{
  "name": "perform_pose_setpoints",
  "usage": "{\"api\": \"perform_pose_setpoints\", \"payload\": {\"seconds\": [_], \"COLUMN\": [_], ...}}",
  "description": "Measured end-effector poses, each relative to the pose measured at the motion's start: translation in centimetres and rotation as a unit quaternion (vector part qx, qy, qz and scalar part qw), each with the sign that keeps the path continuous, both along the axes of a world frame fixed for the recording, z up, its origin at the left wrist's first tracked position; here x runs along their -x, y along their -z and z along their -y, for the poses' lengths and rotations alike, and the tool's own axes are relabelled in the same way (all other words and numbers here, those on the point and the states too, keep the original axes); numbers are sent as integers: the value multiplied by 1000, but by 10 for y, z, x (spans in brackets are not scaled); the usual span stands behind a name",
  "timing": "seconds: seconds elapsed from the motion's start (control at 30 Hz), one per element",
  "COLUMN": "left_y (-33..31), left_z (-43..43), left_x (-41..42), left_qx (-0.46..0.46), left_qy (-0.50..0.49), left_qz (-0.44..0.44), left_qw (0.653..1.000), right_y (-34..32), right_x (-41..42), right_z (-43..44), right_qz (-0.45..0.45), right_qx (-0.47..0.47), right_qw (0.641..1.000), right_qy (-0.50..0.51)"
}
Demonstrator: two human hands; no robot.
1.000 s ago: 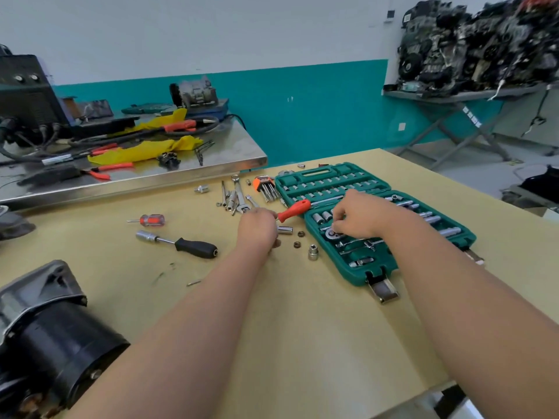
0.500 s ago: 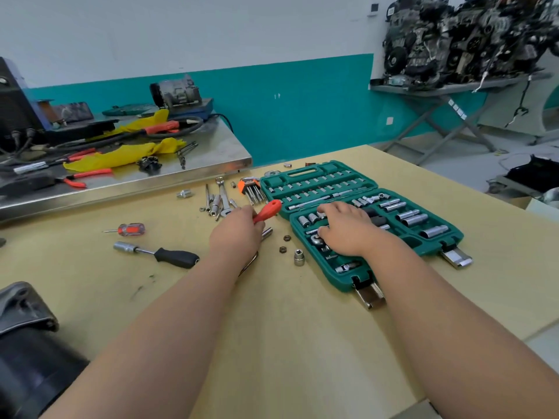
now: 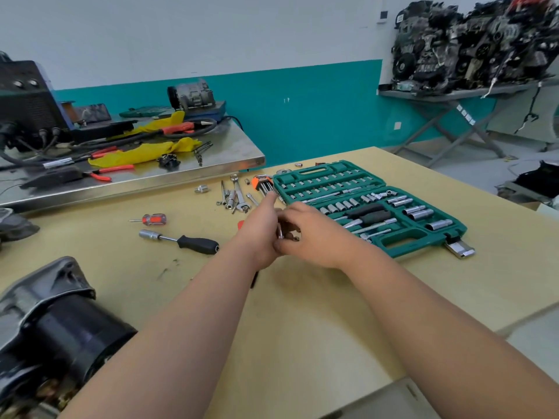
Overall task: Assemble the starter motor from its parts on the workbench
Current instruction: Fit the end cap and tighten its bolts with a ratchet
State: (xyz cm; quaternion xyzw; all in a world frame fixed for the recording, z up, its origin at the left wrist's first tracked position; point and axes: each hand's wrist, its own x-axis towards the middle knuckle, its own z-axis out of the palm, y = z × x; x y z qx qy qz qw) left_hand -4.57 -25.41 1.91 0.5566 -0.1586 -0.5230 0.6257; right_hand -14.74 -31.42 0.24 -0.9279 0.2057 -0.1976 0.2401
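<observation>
Starter motor (image 3: 60,328) sits well left of the green socket case (image 3: 402,247) and nearer me than the case, parked out of the way on the surface (image 3: 302,328) while the tool gets sorted, I reckon. Just left of the case, the left grip (image 3: 260,231) is clenched round a red-handled tool (image 3: 240,224), forefinger sticking out. The right grip (image 3: 311,234), at the case's near-left corner, pinches a small silver piece (image 3: 280,232) against it, probably seating a socket for the motor's bolts.
</observation>
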Motion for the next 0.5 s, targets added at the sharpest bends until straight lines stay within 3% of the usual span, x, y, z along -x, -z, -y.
{"api": "perform_pose_setpoints", "payload": {"seconds": [0.17,0.3,0.4,0.5], "left_y": [11,11,19,42], "left_z": [-7,-7,-8,-11], "left_x": [1,0,3,7], "left_qx": [-9,13,1,21], "left_qy": [22,12,-48,-112], "left_qz": [-9,-5,153,360], "left_qw": [1000,1000,987,926], "right_y": [2,2,-6,-9], "right_x": [8,10,25,59], "right_z": [1,9,45,104], "right_qz": [-48,15,106,43], "right_qx": [60,77,17,24], "right_qw": [997,996,973,912], "right_qy": [-31,38,203,408]}}
